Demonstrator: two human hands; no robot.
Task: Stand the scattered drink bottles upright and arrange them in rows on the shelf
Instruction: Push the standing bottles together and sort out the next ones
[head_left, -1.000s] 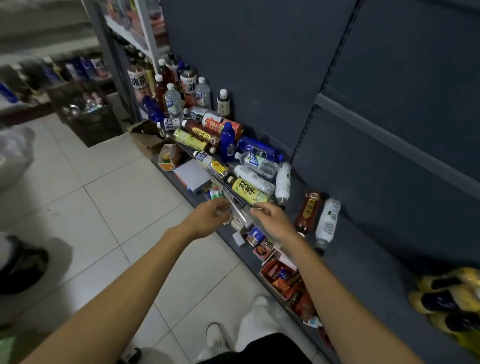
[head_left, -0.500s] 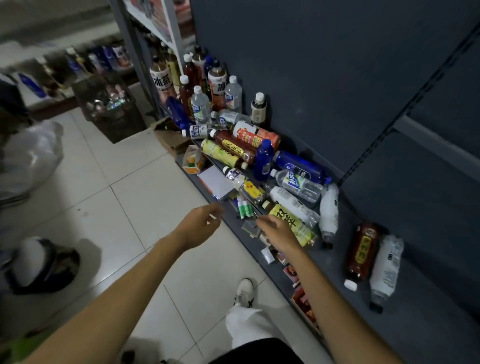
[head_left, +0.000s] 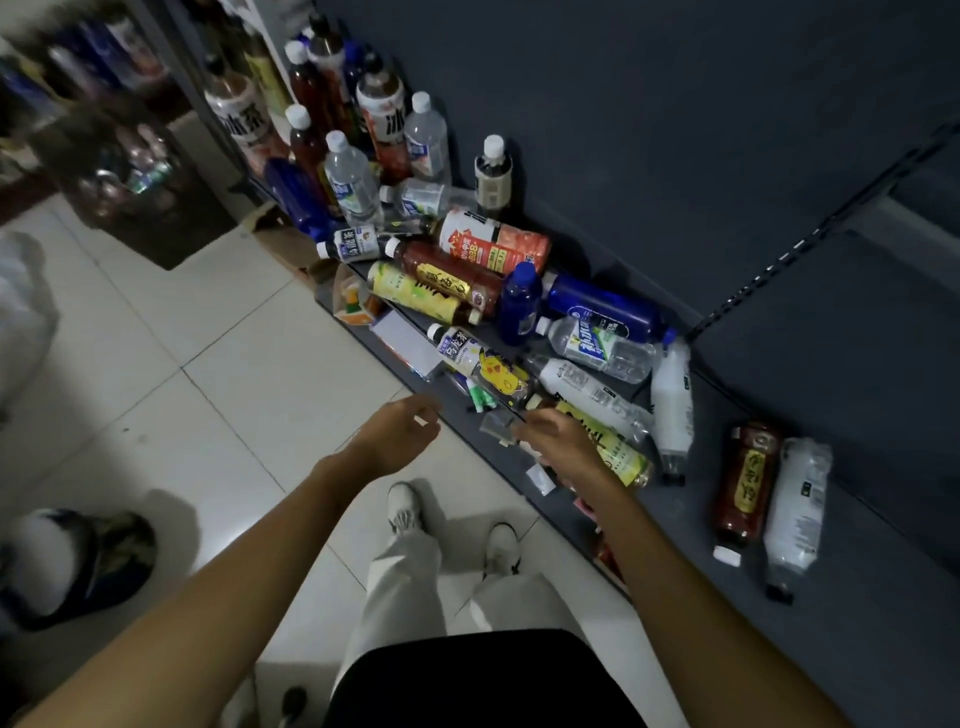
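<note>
- The drink bottles mostly lie on their sides on the low grey shelf (head_left: 852, 613), in a jumble running from the yellow-label bottle (head_left: 613, 447) under my right wrist back to the red-label bottle (head_left: 493, 244); only a cluster at the far end, such as the clear water bottle (head_left: 353, 176) and the small white-capped bottle (head_left: 492, 174), stands upright against the back panel.
- Over the last second the view has swung left and dropped, so the shelf's far end now sits nearer the middle, and the pair lying apart, the brown tea bottle (head_left: 745, 483) and the white bottle (head_left: 797, 506) beside it, shows in full.
- My hands have drawn apart: a second ago they met over the shelf's front lip, and now there is a clear gap between them.
- My left hand (head_left: 400, 434) hangs over the floor tiles just off the shelf edge, fingers loosely curled, holding nothing.
- My right hand (head_left: 558, 441) hovers over the lip close to the yellow-label bottle, fingers relaxed; I cannot tell whether it touches the bottle.
- No bottle has moved between frames, so I judge the sorting barely begun.
- The nearest lying bottle, the yellow-label one, looks like the natural first pick.
</note>
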